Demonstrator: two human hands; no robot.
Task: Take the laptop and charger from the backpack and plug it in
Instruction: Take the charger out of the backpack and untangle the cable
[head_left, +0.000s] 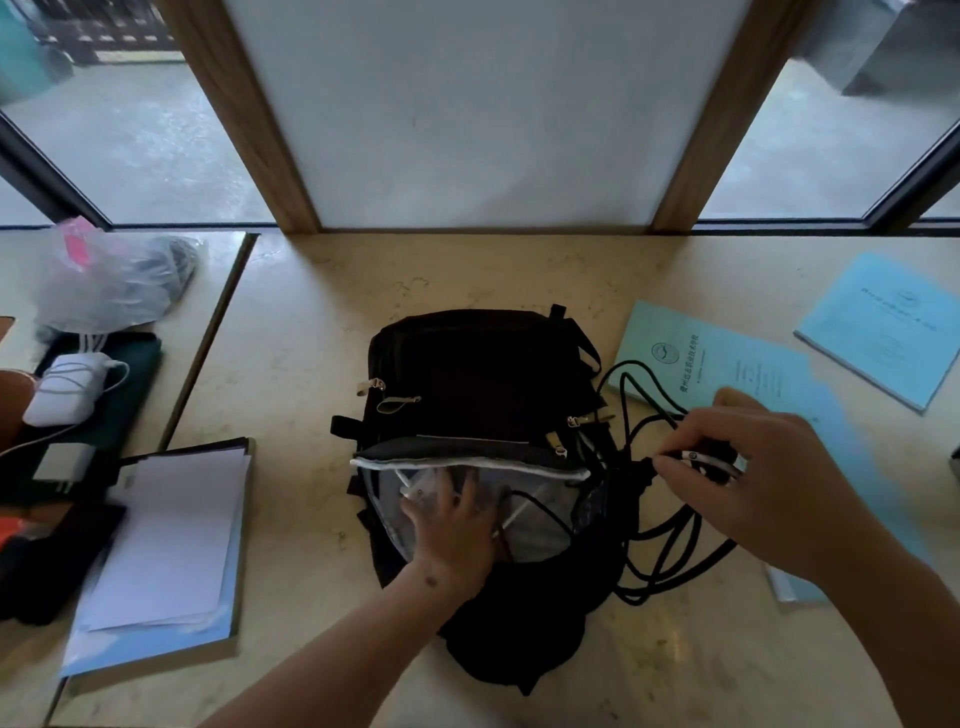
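A black backpack (478, 374) lies on the beige marble table (291, 353), its main compartment unzipped toward me and showing grey lining. My left hand (452, 525) reaches inside the opening with fingers spread over something pale; whether it grips anything cannot be told. The laptop is not clearly visible. My right hand (753, 467) is to the right of the bag, pinching the black charger cable (670, 540) near a white band. The cable's loops trail over the table beside the bag.
Light blue booklets (727, 358) (883, 327) lie at the right. An open notebook with white pages (171, 535) sits at the left. Farther left lie a white adapter with cord (67, 387), a plastic bag (114, 280) and dark items. Windows and a wooden-framed panel stand behind.
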